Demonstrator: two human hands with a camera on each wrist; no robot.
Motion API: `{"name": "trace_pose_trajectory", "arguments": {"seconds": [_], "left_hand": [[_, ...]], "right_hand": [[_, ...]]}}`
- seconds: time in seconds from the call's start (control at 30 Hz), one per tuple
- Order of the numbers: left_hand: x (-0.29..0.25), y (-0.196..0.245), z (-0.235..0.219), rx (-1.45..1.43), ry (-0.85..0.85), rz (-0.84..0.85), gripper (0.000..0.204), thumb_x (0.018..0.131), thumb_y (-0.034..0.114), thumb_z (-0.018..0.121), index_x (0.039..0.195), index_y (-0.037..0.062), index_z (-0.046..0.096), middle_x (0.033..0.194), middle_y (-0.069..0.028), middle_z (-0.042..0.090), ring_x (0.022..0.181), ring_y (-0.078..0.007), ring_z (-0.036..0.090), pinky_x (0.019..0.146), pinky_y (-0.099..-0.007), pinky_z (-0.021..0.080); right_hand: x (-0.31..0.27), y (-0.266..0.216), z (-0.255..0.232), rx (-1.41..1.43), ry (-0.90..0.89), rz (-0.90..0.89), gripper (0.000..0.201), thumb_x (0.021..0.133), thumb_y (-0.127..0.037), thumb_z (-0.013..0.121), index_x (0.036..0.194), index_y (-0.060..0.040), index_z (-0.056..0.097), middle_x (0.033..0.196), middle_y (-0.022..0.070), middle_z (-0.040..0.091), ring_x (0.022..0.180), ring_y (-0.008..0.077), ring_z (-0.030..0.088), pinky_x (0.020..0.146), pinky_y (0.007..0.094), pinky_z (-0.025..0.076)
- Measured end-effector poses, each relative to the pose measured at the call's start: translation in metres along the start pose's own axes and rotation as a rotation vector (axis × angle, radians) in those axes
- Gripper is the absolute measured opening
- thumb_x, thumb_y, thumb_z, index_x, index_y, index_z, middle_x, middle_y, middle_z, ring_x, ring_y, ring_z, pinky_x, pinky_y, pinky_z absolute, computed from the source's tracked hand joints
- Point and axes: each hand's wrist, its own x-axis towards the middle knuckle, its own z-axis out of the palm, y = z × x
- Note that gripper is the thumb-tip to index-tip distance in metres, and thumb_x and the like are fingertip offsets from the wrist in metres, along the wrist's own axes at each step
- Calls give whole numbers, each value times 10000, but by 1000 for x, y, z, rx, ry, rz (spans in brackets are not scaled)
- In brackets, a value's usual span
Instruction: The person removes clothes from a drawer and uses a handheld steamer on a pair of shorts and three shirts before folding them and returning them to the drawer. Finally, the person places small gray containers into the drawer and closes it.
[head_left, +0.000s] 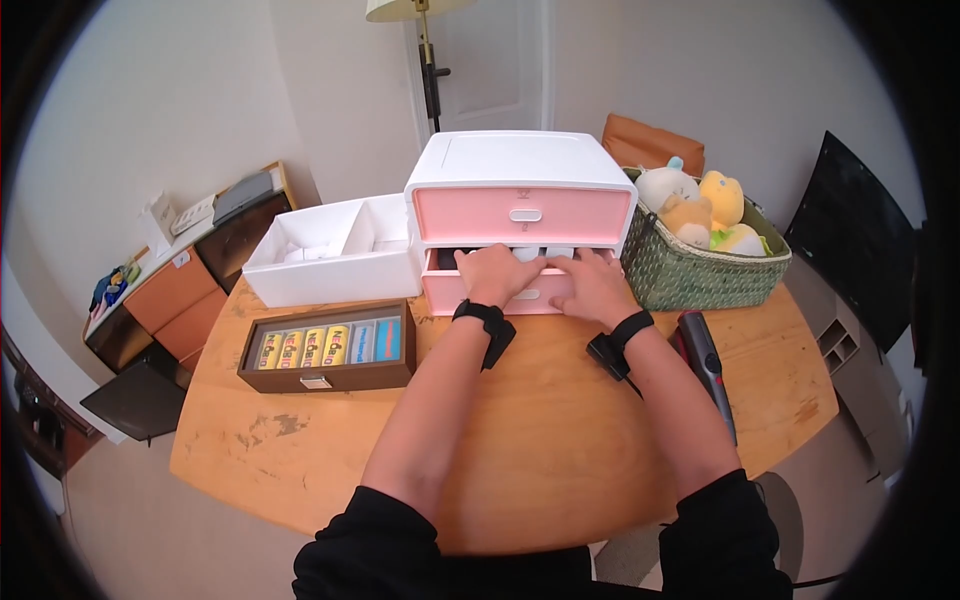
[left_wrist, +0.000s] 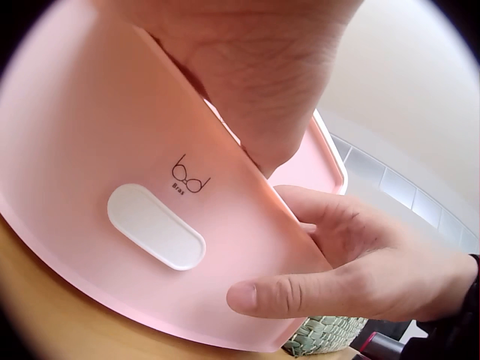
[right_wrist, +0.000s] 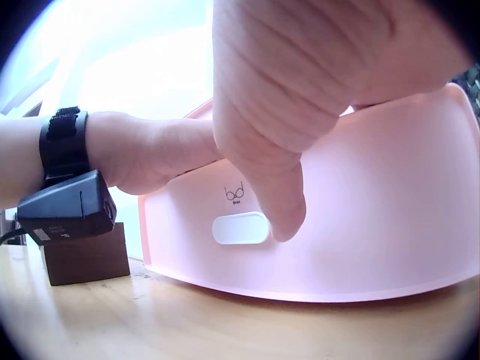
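Observation:
A white cabinet [head_left: 520, 158] with pink drawers stands at the back of the table, its lower drawer [head_left: 446, 299] pulled partly out. Its front [left_wrist: 82, 142] bears a white oval handle [left_wrist: 156, 226] and a small drawing marked "Bras". My left hand [head_left: 497, 273] reaches over the front's top edge into this drawer, its fingers hidden inside. White and dark items show between the hands, too small to identify. My right hand [head_left: 592, 285] grips the drawer's front near the right end, thumb [left_wrist: 289, 295] on the outer face and fingers over the edge.
Left of the cabinet sits a white divided box [head_left: 340, 275], with a brown case [head_left: 330, 382] of small packs before it. On the right are a green woven basket [head_left: 700, 285] of plush toys [head_left: 722, 197] and a dark handheld device [head_left: 706, 360].

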Motion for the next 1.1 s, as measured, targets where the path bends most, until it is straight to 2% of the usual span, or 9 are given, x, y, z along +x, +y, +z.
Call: {"name": "trace_pose_trajectory", "arguments": {"seconds": [0.1, 0.2, 0.37, 0.57, 0.67, 0.77, 0.9, 0.97, 1.1], "left_hand": [[-6, 0, -3, 9, 73, -12, 661, 765, 682, 681, 861, 40, 808, 834, -154, 777, 837, -316, 728, 998, -444, 344], [-11, -12, -13, 22, 102, -21, 648, 758, 672, 685, 849, 42, 805, 818, -157, 774, 816, -317, 728, 1002, -443, 341], [-13, -37, -29, -105, 105, -44, 575, 746, 558, 777, 833, -11, 785, 815, -190, 769, 812, -333, 733, 1052, -398, 375], [-11, -53, -28, -128, 170, 11, 630, 789, 569, 756, 786, -61, 759, 787, -252, 749, 768, -421, 726, 799, -474, 560], [-14, -57, -28, -311, 318, 9, 671, 851, 570, 688, 740, -90, 728, 738, -302, 709, 753, -460, 714, 726, -495, 575], [-20, -59, -49, -439, 321, -65, 698, 898, 567, 610, 724, -103, 710, 707, -312, 680, 767, -471, 710, 768, -505, 573], [-44, -56, -73, -429, 135, -30, 701, 902, 568, 577, 721, -96, 711, 710, -301, 681, 761, -447, 707, 780, -506, 561], [-60, -57, -68, -391, 60, 33, 702, 911, 566, 568, 722, -96, 709, 703, -296, 676, 715, -404, 691, 753, -491, 540], [-93, -56, -50, -135, -123, 4, 614, 911, 543, 580, 863, -37, 773, 887, -272, 749, 870, -413, 733, 854, -473, 569]], "right_hand": [[6, -2, -7, -42, -127, 8, 740, 741, -351, 870, 1436, -306, 622, 1313, 201, 619, 1307, 447, 556, 1169, 582, 371], [15, 7, 2, -77, -165, -35, 786, 742, -353, 868, 1473, -305, 583, 1321, 230, 619, 1319, 442, 555, 1150, 581, 393], [19, 5, -1, 61, -180, 21, 723, 744, -344, 867, 1418, -272, 616, 1219, 227, 640, 1223, 433, 603, 1089, 535, 451], [10, 6, 8, 67, 19, 10, 583, 756, -349, 854, 1296, -229, 671, 1158, 214, 644, 1154, 439, 619, 1064, 514, 469], [10, 9, 17, 22, 87, -11, 558, 756, -364, 852, 1267, -225, 678, 1162, 214, 643, 1155, 439, 616, 1063, 529, 470], [11, 6, 19, -41, 118, 2, 572, 746, -390, 855, 1268, -235, 680, 1172, 215, 642, 1164, 435, 614, 1065, 537, 469], [11, 5, 26, -124, 175, 12, 574, 727, -432, 865, 1246, -244, 708, 1142, 203, 653, 1137, 402, 628, 1044, 511, 476], [16, 10, 24, 13, 108, 38, 584, 727, -446, 864, 1255, -246, 716, 1105, 206, 664, 1125, 386, 633, 1058, 532, 443], [14, 14, 27, 94, 141, 28, 562, 717, -461, 865, 1217, -238, 739, 1046, 208, 675, 1091, 372, 642, 1040, 522, 442]]}}
